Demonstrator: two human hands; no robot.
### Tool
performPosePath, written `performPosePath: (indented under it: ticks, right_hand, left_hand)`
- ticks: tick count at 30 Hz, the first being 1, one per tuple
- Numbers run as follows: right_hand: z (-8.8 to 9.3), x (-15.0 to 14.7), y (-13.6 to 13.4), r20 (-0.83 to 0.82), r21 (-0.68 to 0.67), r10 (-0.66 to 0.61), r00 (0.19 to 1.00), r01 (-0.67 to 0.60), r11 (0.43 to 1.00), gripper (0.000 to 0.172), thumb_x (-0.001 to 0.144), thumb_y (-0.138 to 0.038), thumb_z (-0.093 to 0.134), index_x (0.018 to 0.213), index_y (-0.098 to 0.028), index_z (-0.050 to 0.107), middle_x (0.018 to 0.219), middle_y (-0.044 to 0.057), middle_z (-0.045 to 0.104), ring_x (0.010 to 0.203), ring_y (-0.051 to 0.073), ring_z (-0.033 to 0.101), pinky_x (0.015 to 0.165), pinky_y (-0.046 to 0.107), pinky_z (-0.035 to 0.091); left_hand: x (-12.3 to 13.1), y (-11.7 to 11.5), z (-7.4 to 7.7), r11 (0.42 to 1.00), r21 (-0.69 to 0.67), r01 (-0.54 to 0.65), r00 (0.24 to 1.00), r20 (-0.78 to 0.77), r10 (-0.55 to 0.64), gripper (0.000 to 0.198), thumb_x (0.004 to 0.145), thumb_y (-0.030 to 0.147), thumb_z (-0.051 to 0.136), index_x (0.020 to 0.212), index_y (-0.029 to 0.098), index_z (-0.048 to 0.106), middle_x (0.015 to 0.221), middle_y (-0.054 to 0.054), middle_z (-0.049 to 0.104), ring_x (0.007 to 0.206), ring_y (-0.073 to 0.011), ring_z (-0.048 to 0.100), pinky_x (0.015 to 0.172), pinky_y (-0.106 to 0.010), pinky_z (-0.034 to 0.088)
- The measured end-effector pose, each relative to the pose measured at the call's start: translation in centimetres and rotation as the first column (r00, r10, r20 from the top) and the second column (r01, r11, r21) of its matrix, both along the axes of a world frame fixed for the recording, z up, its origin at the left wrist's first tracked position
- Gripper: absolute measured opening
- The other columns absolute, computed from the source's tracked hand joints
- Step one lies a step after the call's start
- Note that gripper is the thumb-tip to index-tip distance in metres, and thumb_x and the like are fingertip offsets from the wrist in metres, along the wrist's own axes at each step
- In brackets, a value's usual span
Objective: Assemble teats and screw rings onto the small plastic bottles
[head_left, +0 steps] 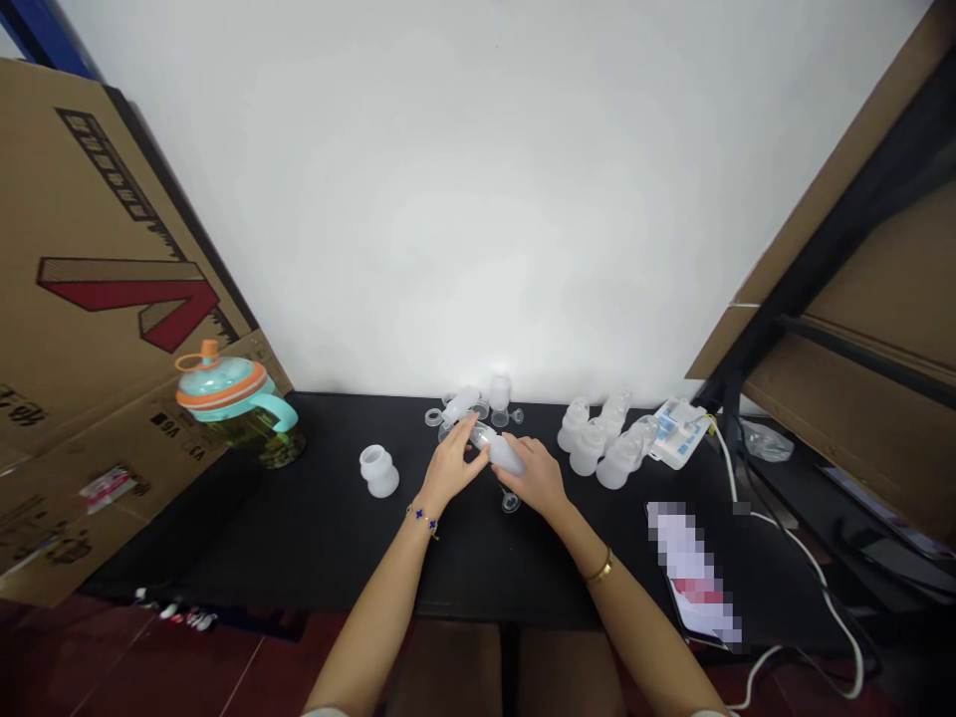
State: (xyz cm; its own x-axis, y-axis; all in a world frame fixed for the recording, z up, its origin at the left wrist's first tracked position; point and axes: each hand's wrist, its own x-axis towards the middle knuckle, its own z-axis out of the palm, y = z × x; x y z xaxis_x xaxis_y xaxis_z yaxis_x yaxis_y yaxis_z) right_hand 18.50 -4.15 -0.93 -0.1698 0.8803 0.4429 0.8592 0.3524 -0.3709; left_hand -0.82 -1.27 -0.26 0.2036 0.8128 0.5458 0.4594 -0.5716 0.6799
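My left hand (451, 463) and my right hand (536, 478) meet over the middle of the black table (314, 538). Between them lies a small frosted white bottle (505, 454) with a clear part (482, 435) at its left end. My right hand is closed around the bottle's body. My left hand's fingertips pinch the clear part. A single frosted bottle (379, 470) stands alone to the left. A small clear ring (511, 502) lies just in front of my right hand.
Several loose clear parts and rings (478, 406) lie behind my hands by the white wall. A group of frosted bottles (601, 438) stands at the right, beside a white power strip (679, 432). A teal and orange jug (235, 408) sits left, a phone (694, 578) right.
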Motion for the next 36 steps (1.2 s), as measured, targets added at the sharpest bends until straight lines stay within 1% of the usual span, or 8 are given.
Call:
performPosePath:
  ticks: [12, 15, 17, 19, 22, 24, 26, 36]
  right_hand:
    - [-0.3, 0.2, 0.1, 0.019, 0.009, 0.004, 1.000, -0.005, 1.000, 0.055, 0.085, -0.037, 0.071, 0.138, -0.025, 0.061, 0.112, 0.009, 0.071, 0.104, 0.026, 0.063, 0.080, 0.032, 0.054]
    - [-0.2, 0.2, 0.1, -0.028, 0.001, 0.009, 1.000, -0.009, 1.000, 0.055, 0.083, -0.035, 0.072, 0.136, -0.025, 0.062, 0.113, 0.009, 0.071, 0.105, 0.027, 0.064, 0.083, 0.033, 0.054]
    - [-0.1, 0.2, 0.2, -0.128, -0.011, 0.025, 0.992, -0.027, 1.000, 0.055, 0.082, -0.036, 0.073, 0.135, -0.025, 0.063, 0.114, 0.009, 0.071, 0.106, 0.028, 0.064, 0.087, 0.035, 0.053]
    - [0.1, 0.2, 0.3, -0.304, -0.051, 0.044, 0.952, -0.063, 0.997, 0.054, 0.080, -0.040, 0.074, 0.131, -0.024, 0.064, 0.113, 0.008, 0.072, 0.104, 0.028, 0.066, 0.088, 0.036, 0.052]
    - [0.4, 0.3, 0.5, -0.594, -0.149, 0.038, 0.804, -0.155, 0.977, 0.047, 0.078, -0.048, 0.074, 0.118, -0.024, 0.067, 0.105, 0.004, 0.073, 0.094, 0.025, 0.068, 0.082, 0.034, 0.053]
    - [0.5, 0.4, 0.7, -0.708, -0.192, 0.020, 0.706, -0.220, 0.956, 0.044, 0.076, -0.050, 0.076, 0.109, -0.022, 0.068, 0.100, 0.003, 0.074, 0.090, 0.025, 0.068, 0.079, 0.033, 0.052]
    - [0.6, 0.5, 0.8, -0.756, -0.213, 0.006, 0.654, -0.255, 0.943, 0.043, 0.075, -0.050, 0.077, 0.105, -0.021, 0.069, 0.097, 0.003, 0.074, 0.088, 0.025, 0.068, 0.078, 0.032, 0.051]
    - [1.0, 0.4, 0.5, -0.687, -0.197, 0.019, 0.726, -0.211, 0.957, 0.040, 0.074, -0.049, 0.076, 0.104, -0.022, 0.073, 0.100, 0.003, 0.074, 0.094, 0.025, 0.066, 0.083, 0.033, 0.050]
  left_hand:
    - [-0.3, 0.3, -0.1, 0.998, 0.055, -0.008, 0.993, -0.121, 0.015, 0.051, 0.093, 0.030, 0.061, 0.144, 0.026, 0.053, 0.144, -0.011, 0.059, 0.131, -0.0276, 0.059, 0.112, -0.041, 0.046]
    - [-0.3, 0.3, -0.2, 0.999, 0.051, 0.009, 0.995, -0.097, -0.004, 0.051, 0.095, 0.031, 0.059, 0.145, 0.027, 0.052, 0.146, -0.010, 0.058, 0.131, -0.0266, 0.059, 0.106, -0.038, 0.052]
    - [-0.3, 0.2, -0.2, 0.998, 0.062, 0.029, 0.999, -0.046, -0.026, 0.053, 0.096, 0.031, 0.058, 0.148, 0.026, 0.049, 0.148, -0.010, 0.055, 0.129, -0.0257, 0.059, 0.098, -0.036, 0.057]
    - [-0.4, 0.2, -0.2, 0.995, 0.083, 0.047, 0.999, 0.006, -0.047, 0.056, 0.096, 0.030, 0.056, 0.151, 0.025, 0.044, 0.151, -0.011, 0.052, 0.126, -0.0251, 0.061, 0.091, -0.034, 0.061]
    - [-0.3, 0.2, -0.2, 0.993, 0.115, 0.036, 0.999, 0.004, -0.036, 0.065, 0.095, 0.027, 0.056, 0.156, 0.025, 0.036, 0.154, -0.013, 0.048, 0.119, -0.0239, 0.064, 0.086, -0.034, 0.062]
    - [-0.3, 0.1, -0.2, 0.991, 0.133, 0.005, 0.999, -0.042, 0.000, 0.070, 0.092, 0.024, 0.058, 0.157, 0.026, 0.032, 0.155, -0.012, 0.047, 0.117, -0.0239, 0.065, 0.084, -0.034, 0.063]
    - [-0.2, 0.1, -0.2, 0.989, 0.143, -0.025, 0.996, -0.084, 0.037, 0.074, 0.090, 0.022, 0.060, 0.158, 0.027, 0.031, 0.156, -0.011, 0.047, 0.119, -0.0246, 0.065, 0.083, -0.033, 0.063]
    - [-0.3, 0.4, -0.7, 0.983, 0.156, -0.100, 0.978, -0.165, 0.126, 0.072, 0.086, 0.016, 0.062, 0.153, 0.029, 0.039, 0.152, -0.006, 0.053, 0.132, -0.0257, 0.058, 0.088, -0.034, 0.063]
